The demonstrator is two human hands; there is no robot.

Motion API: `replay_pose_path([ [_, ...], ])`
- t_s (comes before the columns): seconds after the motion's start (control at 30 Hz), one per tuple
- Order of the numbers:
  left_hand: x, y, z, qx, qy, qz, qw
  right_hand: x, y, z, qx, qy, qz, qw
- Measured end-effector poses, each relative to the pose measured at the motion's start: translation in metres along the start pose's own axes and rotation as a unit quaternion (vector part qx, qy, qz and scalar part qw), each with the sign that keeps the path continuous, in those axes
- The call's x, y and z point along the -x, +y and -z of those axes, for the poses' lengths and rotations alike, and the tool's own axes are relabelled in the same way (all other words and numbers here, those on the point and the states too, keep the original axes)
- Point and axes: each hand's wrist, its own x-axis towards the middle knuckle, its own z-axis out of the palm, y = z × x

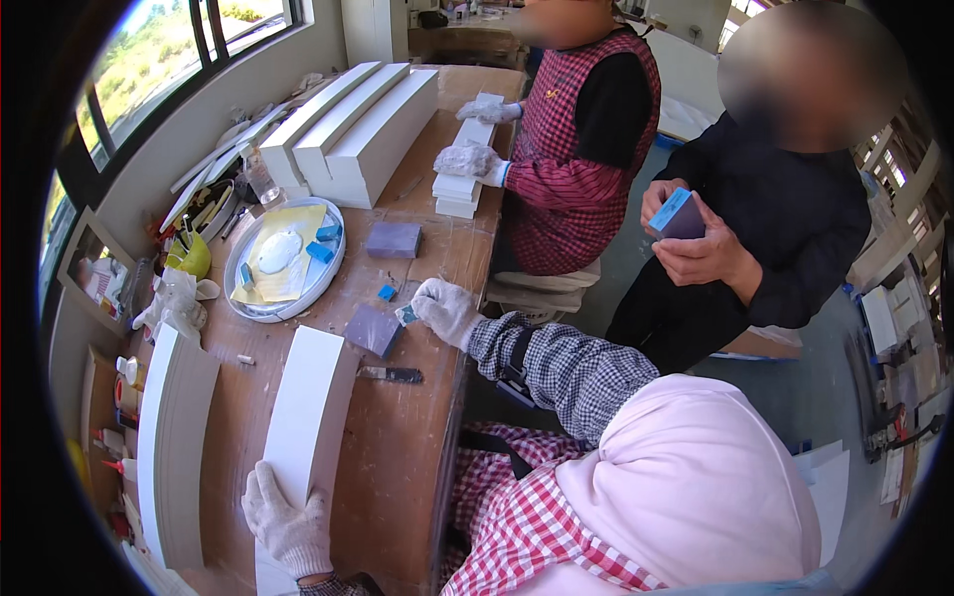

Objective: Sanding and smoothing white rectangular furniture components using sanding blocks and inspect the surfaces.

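My left hand (pixel 288 521), in a whitish knit glove, lies over the near end of a long white board (pixel 306 397), fingers spread across its top. My gloved right hand (pixel 447 313) reaches over the table and pinches a small blue-grey piece of sanding sponge (pixel 405 315) between thumb and fingers. Just left of it lie a purple-grey sanding sponge block (pixel 372 331) and a small blue piece (pixel 387 293). A dark flat blade (pixel 390 374) rests beside the board. Another purple-grey block (pixel 394 239) lies farther back.
A round white tray (pixel 335 268) holds yellow sandpaper, white powder and blue pieces. Curved white boards (pixel 174 447) stand at left, long white beams (pixel 383 134) behind. Across the table, a gloved person handles white strips (pixel 457 189); another person holds a blue-edged block (pixel 681 217).
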Motion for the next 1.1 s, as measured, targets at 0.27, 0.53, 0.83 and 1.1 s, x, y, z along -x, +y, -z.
replay_pose_path([
  [0.27, 0.0, -0.004, -0.001, -0.006, -0.013, -0.002, 1.0, 0.001, 0.0, 0.0, 0.001, 0.009, 0.004, 1.0],
  [0.53, 0.001, 0.0, -0.002, -0.022, -0.012, 0.002, 1.0, 0.004, -0.008, 0.003, 0.001, 0.009, 0.015, 1.0],
  [0.83, 0.0, 0.004, 0.002, -0.018, -0.027, 0.018, 0.999, 0.005, -0.01, 0.004, -0.009, 0.012, 0.053, 0.998],
  [1.1, 0.016, 0.003, 0.002, -0.064, 0.046, -0.018, 0.997, 0.002, 0.007, 0.003, -0.052, -0.014, 0.015, 0.998],
])
